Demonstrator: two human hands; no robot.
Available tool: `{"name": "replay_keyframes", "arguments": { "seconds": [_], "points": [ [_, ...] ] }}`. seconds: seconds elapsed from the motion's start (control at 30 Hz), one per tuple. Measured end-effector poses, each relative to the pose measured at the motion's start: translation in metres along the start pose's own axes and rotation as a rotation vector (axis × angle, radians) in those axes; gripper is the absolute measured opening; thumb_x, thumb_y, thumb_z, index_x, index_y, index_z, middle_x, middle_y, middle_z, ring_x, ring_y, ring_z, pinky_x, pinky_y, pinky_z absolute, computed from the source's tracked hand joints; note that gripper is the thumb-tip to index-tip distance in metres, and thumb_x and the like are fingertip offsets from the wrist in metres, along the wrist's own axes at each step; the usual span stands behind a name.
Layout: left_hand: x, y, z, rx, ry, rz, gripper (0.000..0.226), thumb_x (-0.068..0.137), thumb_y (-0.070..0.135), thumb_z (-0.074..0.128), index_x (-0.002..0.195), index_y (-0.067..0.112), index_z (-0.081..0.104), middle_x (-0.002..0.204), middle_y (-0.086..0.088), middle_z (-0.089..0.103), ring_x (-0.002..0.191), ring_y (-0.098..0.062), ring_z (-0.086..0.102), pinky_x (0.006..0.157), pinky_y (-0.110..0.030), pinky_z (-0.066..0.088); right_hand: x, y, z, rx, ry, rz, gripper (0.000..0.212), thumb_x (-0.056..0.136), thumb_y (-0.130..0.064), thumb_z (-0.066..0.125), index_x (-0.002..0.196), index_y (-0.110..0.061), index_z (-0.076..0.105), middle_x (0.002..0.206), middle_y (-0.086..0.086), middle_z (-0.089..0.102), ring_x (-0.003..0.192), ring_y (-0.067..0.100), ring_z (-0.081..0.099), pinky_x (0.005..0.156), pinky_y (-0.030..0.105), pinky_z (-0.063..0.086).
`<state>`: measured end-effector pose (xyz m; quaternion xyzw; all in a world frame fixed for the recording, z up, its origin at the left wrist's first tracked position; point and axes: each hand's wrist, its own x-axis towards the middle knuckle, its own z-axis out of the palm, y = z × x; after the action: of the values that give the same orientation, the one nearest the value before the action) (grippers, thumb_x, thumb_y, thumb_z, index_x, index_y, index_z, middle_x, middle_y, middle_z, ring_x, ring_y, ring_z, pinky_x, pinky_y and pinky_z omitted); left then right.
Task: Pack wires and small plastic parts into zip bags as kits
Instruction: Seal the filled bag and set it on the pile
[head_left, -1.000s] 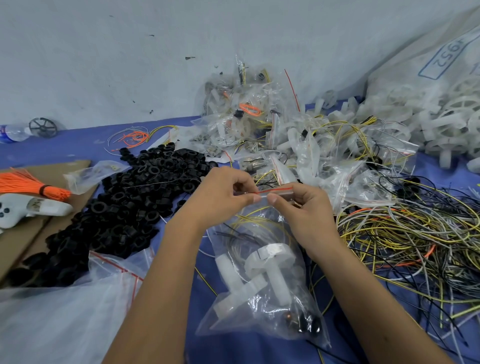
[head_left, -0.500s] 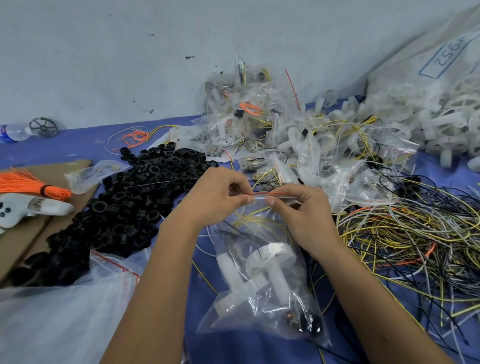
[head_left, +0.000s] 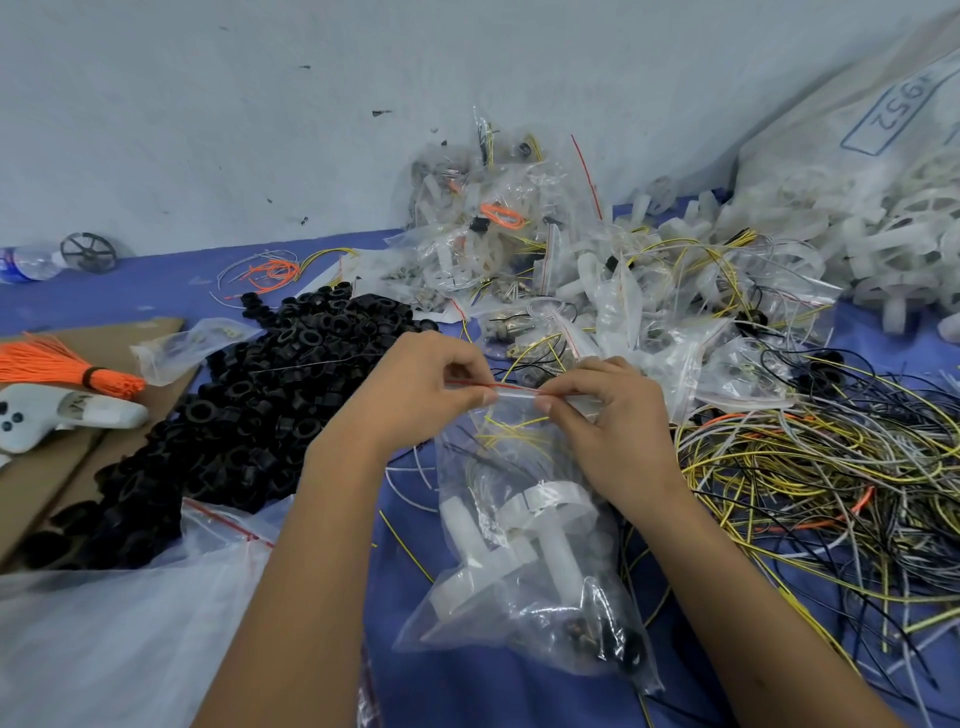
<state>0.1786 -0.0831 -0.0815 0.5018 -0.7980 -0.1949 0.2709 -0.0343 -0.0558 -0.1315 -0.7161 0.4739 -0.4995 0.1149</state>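
The left hand (head_left: 415, 395) and the right hand (head_left: 602, 415) each pinch the red-striped top edge of a clear zip bag (head_left: 524, 561), thumbs and fingertips close together at the middle of the seal. To close it well, the person should probably press the strip flat and slide the pinch outward to both corners, keeping wire ends clear of the track. The bag hangs from the fingers just above the blue table (head_left: 156, 291), bulging with white plastic parts (head_left: 519, 525), thin yellow wires (head_left: 511, 434) and a few dark bits at the bottom.
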Motion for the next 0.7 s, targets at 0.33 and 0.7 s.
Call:
{"name": "replay_keyframes", "arguments": {
  "seconds": [0.33, 0.7],
  "points": [
    [0.005, 0.015, 0.013, 0.012, -0.034, 0.081, 0.007, 0.084, 0.011, 0.082, 0.082, 0.015, 0.077, 0.075, 0.012, 0.072, 0.073, 0.002, 0.066, 0.072, -0.017, 0.049, -0.001, -0.001, 0.000, -0.143, -0.031, -0.095, 0.005, 0.084, -0.021, 0.081, 0.082, -0.022, 0.076, 0.083, -0.011, 0.069, 0.087, 0.020, 0.052, 0.077, 0.045, 0.046],
    [0.002, 0.006, 0.009, -0.016, 0.003, 0.017, 0.015, 0.084, 0.016, 0.084, 0.078, 0.026, 0.074, 0.072, 0.018, 0.069, 0.073, 0.004, 0.065, 0.070, -0.010, 0.045, 0.000, 0.002, 0.003, -0.114, -0.024, -0.045, 0.004, 0.083, -0.018, 0.081, 0.084, -0.022, 0.079, 0.081, -0.010, 0.069, 0.083, 0.017, 0.052, 0.075, 0.031, 0.042]
  ]
}}
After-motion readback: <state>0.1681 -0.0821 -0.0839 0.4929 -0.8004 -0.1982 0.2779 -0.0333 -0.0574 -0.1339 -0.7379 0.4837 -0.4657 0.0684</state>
